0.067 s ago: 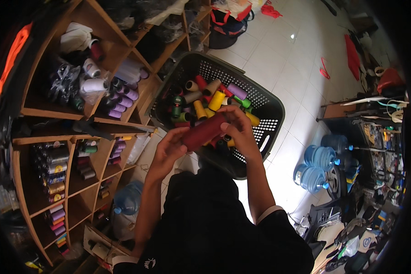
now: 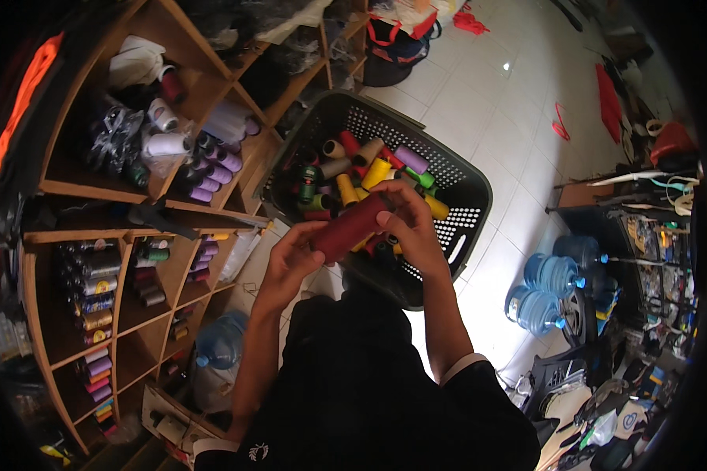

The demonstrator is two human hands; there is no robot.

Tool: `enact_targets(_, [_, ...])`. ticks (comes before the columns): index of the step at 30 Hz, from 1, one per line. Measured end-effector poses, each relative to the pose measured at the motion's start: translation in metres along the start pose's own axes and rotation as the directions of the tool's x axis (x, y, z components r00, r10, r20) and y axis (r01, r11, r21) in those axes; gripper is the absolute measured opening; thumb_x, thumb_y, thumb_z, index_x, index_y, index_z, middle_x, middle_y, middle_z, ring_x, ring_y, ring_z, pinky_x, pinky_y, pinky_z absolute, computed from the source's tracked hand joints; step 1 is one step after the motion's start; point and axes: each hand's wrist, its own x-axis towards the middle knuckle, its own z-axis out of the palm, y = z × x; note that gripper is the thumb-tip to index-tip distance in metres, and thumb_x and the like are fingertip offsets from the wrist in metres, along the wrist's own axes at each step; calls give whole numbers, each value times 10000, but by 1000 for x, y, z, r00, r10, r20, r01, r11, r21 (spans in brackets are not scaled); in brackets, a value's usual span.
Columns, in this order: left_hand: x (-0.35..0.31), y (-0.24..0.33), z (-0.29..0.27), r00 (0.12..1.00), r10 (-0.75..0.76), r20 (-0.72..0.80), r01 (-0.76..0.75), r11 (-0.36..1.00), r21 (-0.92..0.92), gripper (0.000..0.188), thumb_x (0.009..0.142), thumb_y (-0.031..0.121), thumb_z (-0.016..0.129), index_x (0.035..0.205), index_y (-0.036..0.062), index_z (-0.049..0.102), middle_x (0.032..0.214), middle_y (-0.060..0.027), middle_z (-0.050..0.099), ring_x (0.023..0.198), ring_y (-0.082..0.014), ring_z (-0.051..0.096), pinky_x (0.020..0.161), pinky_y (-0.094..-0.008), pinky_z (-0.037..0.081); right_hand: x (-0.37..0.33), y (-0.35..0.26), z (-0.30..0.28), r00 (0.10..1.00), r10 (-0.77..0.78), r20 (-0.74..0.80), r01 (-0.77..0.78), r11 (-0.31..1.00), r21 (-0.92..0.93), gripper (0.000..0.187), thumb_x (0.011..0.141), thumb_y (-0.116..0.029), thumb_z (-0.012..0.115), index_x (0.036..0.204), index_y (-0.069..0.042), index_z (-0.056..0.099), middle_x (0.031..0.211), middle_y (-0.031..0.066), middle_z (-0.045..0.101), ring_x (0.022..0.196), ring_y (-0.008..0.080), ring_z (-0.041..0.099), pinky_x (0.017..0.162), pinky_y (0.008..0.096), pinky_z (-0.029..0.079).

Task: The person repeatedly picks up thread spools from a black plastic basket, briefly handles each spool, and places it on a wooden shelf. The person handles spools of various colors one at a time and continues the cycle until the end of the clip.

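Between my two hands is a dark red thread spool [image 2: 350, 228], tilted with its right end higher in the picture. My left hand [image 2: 291, 263] grips the lower left end, fingers curled round it. At the upper right end, my right hand [image 2: 408, 224] holds it with thumb and fingers. Beneath the spool stands a dark perforated plastic basket [image 2: 479, 188]. Inside it lie loose thread spools, among them a yellow spool [image 2: 377, 173], a purple spool [image 2: 411, 159], a green spool [image 2: 420, 179] and a dark green spool [image 2: 308, 188]. My hands hide part of the pile.
Wooden cubby shelves [image 2: 122, 235] with many spools line the left side, including purple spools [image 2: 216, 169]. Blue water jugs [image 2: 554, 275] stand on the tiled floor [image 2: 479, 102] at right, beside cluttered racks [image 2: 660, 275]. Another blue jug [image 2: 220, 341] sits by the lower shelves.
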Motion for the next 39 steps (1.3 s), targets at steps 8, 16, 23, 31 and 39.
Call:
enact_targets(8, [-28,12,-10,962,164,-218,-223,933,-282,530,815,195,741,1218,55,427,1244,-162,532,1082,-249,583,912,-426,500,2,-5,65,972,-234,-34,208,914,-347,335,800,-41,711,1116,-42,599,974,48,547,835,104,564,715,223,454])
enact_targets(16, [-31,19,-14,887,301,-351,-396,886,-241,555,728,-65,746,1141,61,397,1235,-161,524,1163,-256,542,988,-399,464,1,-12,113,977,-212,-31,181,893,-412,202,775,-18,726,973,-7,686,911,88,615,836,164,623,727,259,487])
enact_targets(23, [-33,31,-10,836,417,-356,-450,893,-10,689,666,-134,756,1210,42,372,1265,-147,497,1184,-243,519,1008,-380,442,9,-12,113,973,-224,59,227,872,-434,119,780,3,699,891,2,656,860,92,593,765,185,590,665,283,454])
enact_targets(31, [-41,33,-17,889,296,-349,-334,941,-51,550,884,115,631,1341,13,343,1265,-139,500,1163,-237,532,961,-379,455,16,-11,109,947,-232,223,305,867,-393,57,844,6,599,856,-7,544,868,71,541,755,151,536,693,267,425])
enact_targets(39, [-34,33,-7,896,209,-392,-342,888,-309,531,906,119,580,1365,36,328,1262,-116,508,1118,-242,564,957,-405,469,25,3,59,987,-156,45,157,842,-516,156,831,9,597,986,-11,586,935,114,542,864,232,566,690,299,455])
